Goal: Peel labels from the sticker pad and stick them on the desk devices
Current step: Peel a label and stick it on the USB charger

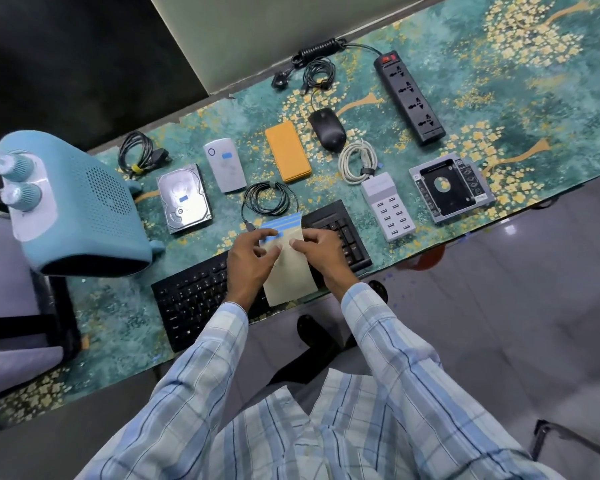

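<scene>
The sticker pad (pixel 289 271), a beige backing sheet with blue labels along its top edge, is held above the black keyboard (pixel 194 299). My left hand (pixel 248 259) pinches a blue label at the pad's upper left. My right hand (pixel 321 249) grips the pad's right edge. A blue label sits on the hard drive (pixel 184 197) and another on the silver-white box (pixel 224 165). The orange case (pixel 287 150), mouse (pixel 327 129), power strip (pixel 408 97), USB charging hub (pixel 388 206) and drive caddy (pixel 447 187) show no label.
A light-blue heater (pixel 73 206) stands at the left. Coiled cables (pixel 137 152) lie at the back left, centre (pixel 267 199) and back (pixel 319 72). A white cable (pixel 357 161) lies by the hub. The desk's front edge runs just beyond my forearms.
</scene>
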Tool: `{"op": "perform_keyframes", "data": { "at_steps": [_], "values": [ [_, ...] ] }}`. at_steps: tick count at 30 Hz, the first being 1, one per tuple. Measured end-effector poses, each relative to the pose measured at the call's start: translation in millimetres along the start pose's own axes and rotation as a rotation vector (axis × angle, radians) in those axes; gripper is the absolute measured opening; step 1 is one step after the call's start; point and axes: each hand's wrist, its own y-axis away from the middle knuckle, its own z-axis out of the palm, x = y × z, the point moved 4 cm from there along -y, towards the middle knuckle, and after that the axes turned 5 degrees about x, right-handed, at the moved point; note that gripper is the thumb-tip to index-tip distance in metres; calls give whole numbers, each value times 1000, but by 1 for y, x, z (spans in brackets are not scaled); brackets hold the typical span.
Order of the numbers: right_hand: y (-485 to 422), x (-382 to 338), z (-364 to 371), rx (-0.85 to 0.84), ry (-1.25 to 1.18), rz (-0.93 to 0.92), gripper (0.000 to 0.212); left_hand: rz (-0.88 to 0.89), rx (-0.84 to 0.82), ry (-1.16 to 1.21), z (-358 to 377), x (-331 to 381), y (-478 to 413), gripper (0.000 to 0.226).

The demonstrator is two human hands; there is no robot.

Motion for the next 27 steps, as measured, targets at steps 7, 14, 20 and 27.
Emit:
{"op": "perform_keyframes", "data": {
  "at_steps": [7,14,20,27],
  "values": [
    [1,4,7,-53,-105,67,9,209,21,-185,-5,13,-7,17],
    [-1,4,2,-40,-102,28,11,358,-27,-394,-5,26,-21,14],
    [-3,4,-4,-33,-23,-30,18,373,-56,-432,-3,31,-27,10],
    [-6,3,-9,-52,-33,-14,17,440,-113,-441,0,34,-26,10]
  ]
}}
